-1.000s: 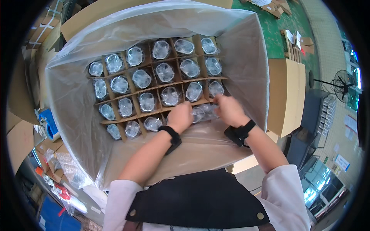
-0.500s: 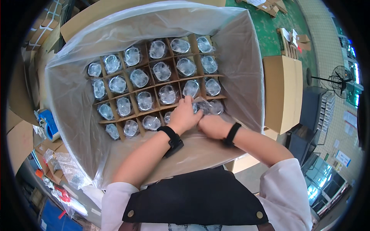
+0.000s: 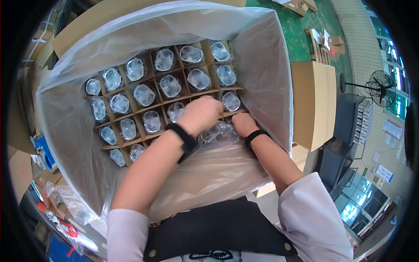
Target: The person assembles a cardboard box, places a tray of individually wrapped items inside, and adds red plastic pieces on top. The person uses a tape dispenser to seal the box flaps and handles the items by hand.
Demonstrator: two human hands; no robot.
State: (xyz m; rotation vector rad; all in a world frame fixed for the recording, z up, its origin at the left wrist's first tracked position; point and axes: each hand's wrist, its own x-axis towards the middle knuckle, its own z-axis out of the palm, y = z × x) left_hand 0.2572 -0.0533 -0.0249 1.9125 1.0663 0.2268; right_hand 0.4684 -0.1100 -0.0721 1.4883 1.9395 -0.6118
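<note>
Outside the lined carton [image 3: 65,126], beyond its left edge, a sheet of bubble wrap [image 3: 72,198] is lying among loose packing. Inside, from the left edge across, clear-wrapped pieces [image 3: 128,129] are standing one to a cell, the cardboard dividers [image 3: 235,88] seemingly keeping their hard sides from knocking. The plastic liner [image 3: 209,174] is covering the walls and draping over the rim, probably to keep dust and damp away from the contents.

Right of the carton's middle, the person's left hand [image 3: 203,114] is bending over the third row from the far edge, its fingers pointing down; the hand itself is hiding its grip, so one cannot tell whether it is closing on anything. Just right of and nearer than it, crumpled clear film [image 3: 220,133] is bunching in the near row, toward the near right corner, covering whatever is sitting beneath.

Beside that film, the right hand [image 3: 243,124] is curling its fingers at the divider's edge, perhaps so both hands are flanking the film; whether its grip is pinching film or cardboard, one cannot tell. Past the right edge, a brown box [image 3: 312,105] is standing
</note>
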